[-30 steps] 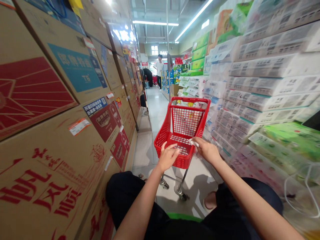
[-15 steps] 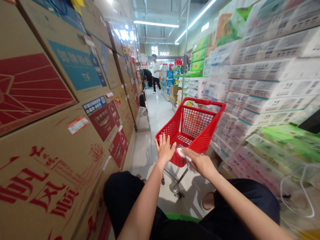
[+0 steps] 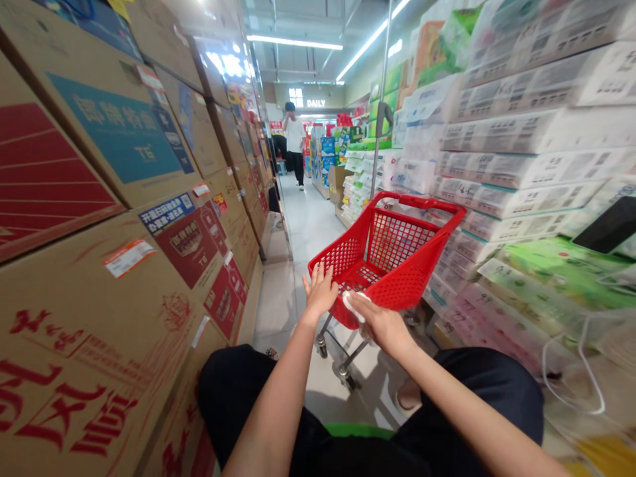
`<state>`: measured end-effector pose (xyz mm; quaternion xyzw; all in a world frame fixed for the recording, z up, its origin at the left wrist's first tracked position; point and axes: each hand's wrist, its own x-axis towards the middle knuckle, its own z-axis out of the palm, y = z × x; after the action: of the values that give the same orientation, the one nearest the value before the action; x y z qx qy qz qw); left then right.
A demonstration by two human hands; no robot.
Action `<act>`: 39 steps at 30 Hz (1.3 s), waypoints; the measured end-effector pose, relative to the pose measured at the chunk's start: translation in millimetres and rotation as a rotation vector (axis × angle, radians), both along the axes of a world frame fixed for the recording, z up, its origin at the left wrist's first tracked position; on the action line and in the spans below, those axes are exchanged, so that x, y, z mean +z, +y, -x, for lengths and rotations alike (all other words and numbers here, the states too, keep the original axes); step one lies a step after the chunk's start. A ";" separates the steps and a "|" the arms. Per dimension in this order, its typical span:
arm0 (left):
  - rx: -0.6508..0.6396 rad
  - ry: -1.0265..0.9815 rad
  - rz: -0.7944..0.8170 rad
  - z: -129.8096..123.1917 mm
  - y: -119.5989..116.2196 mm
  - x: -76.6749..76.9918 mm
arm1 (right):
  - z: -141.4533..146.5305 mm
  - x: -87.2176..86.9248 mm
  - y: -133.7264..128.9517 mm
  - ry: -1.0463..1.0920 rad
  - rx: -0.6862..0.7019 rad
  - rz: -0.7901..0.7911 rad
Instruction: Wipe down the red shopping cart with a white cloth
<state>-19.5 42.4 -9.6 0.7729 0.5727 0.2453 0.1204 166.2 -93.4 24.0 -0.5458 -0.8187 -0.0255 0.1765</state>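
Observation:
In front of my knees stands a small red plastic shopping cart with a grid-like basket on metal legs with casters. My left hand rests at the near rim of the basket, its fingers spread. Close to its right, my right hand presses a crumpled white wipe against the outside of the near end, just under the rim. Whether the wipe is cloth or tissue I cannot tell. The fingers of that hand cover part of it.
Stacked cardboard cartons wall the left side. On the right rise packs of tissue paper, with a dark phone and a white cable among them. A person stands farther down the tiled aisle.
My right hand and the wipe have shifted slightly left along the cart's near end. The cart has turned a little. The person down the aisle has raised an arm. My view has swung slightly right.

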 end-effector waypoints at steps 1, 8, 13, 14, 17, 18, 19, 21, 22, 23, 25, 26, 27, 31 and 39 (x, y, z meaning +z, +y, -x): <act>-0.001 0.007 -0.003 1.6 0.9 -0.2 | 4.0 0.0 -3.2 -0.011 0.027 0.017; -0.020 0.008 -0.001 6.1 -1.1 2.6 | -53.4 9.7 17.2 0.031 -0.091 -0.059; -0.011 0.006 -0.010 3.0 -1.8 1.5 | -61.1 12.0 22.0 0.046 -0.254 -0.080; -0.008 0.006 -0.012 3.3 -1.0 1.0 | -52.6 11.7 18.6 0.048 -0.225 -0.068; -0.007 0.020 -0.003 7.0 3.4 -0.5 | -24.6 9.1 7.4 0.054 -0.053 -0.027; -0.010 0.031 0.003 9.1 5.1 -0.8 | -18.8 8.2 5.5 0.052 -0.003 -0.017; -0.016 0.042 0.008 11.2 6.9 -0.9 | -16.3 7.7 5.2 0.048 0.028 -0.010; -0.040 0.066 0.016 15.2 10.0 -0.7 | -21.8 8.4 10.0 0.034 0.021 -0.006; -0.054 0.075 0.018 16.8 11.2 -0.5 | -28.9 9.9 14.6 0.027 -0.015 -0.009; -0.068 0.081 0.017 17.8 12.3 -0.2 | -37.9 12.0 20.1 0.021 -0.069 -0.016; -0.088 0.086 0.011 18.4 13.9 0.4 | -56.1 17.4 30.9 0.015 -0.197 -0.034; -0.092 0.087 0.009 18.1 14.5 0.6 | -62.9 20.2 35.0 0.015 -0.249 -0.042; -0.092 0.086 0.007 17.5 15.1 0.9 | -66.9 22.5 37.6 0.015 -0.282 -0.047; -0.095 0.085 0.006 16.6 16.7 1.9 | -50.3 22.7 31.0 0.002 -0.252 -0.044; -0.128 0.099 -0.003 29.5 16.9 4.5 | -28.5 15.8 22.5 -0.015 -0.009 -0.005</act>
<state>-49.0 59.3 -5.0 0.8193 0.5270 0.1996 0.1061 194.7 -70.9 39.8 -0.5487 -0.8176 -0.0326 0.1717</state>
